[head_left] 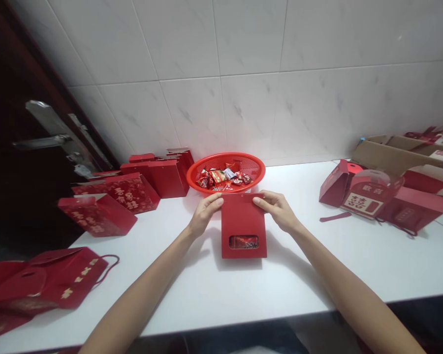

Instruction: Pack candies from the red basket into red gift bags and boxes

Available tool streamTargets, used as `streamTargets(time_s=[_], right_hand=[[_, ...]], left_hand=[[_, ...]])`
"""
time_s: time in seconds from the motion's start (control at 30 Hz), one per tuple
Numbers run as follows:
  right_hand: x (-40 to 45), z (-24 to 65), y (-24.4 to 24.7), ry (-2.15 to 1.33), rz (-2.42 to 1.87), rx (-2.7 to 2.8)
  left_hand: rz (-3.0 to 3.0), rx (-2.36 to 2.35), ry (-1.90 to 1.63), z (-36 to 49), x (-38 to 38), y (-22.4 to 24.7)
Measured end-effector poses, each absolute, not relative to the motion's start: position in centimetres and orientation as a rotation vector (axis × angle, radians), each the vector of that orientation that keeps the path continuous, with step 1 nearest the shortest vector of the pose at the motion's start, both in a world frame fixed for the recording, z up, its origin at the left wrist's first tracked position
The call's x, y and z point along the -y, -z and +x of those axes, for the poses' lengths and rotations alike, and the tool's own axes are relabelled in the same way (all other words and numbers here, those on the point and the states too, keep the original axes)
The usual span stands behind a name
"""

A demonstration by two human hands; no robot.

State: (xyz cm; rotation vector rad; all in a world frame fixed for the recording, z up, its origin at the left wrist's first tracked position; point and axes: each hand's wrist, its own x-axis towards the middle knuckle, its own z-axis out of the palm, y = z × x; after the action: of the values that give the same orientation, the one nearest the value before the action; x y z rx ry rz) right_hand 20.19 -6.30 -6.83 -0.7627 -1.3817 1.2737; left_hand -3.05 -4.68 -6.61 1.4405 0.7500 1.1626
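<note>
A red paper gift bag (pixel 243 216) is between my two hands at the middle of the table, its top edge pinched at both corners. Through the oval window low on its front, red wrapped candy (pixel 244 242) shows. My left hand (pixel 205 214) is closed on the upper left corner, thumb in front. At the upper right corner, my right hand (pixel 276 209) grips in the same way. Just behind the bag stands a red plastic basket (pixel 256 172) with several wrapped candies (pixel 218 176) in it. The bag's back and my fingers behind it are hidden.
Several red gift bags (pixel 168 178) stand at the back left, and a larger red bag with a cord (pixel 47 280) is at the front left. Red gift boxes (pixel 365 199) and a cardboard box (pixel 380 155) are on the right. A tiled wall (pixel 251 113) borders the white table (pixel 295 280).
</note>
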Motion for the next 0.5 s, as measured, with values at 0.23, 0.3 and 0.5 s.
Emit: streamTargets(time_s=[0.23,0.3,0.5], right_hand=[[5.72,21.03,6.89,-1.256,-0.862,1.319],[5.77,21.1,6.81,-1.262,-0.859,1.36],[5.88,21.15,6.74,-1.249,-0.852,1.379]], left_hand=[[1.361,-0.772,-1.196,-3.11,4.38,6.71],[1.364,-0.788,-1.188,-3.16,4.27,6.71],[1.425,-0.791,-1.132,-2.89,4.4,6.67]])
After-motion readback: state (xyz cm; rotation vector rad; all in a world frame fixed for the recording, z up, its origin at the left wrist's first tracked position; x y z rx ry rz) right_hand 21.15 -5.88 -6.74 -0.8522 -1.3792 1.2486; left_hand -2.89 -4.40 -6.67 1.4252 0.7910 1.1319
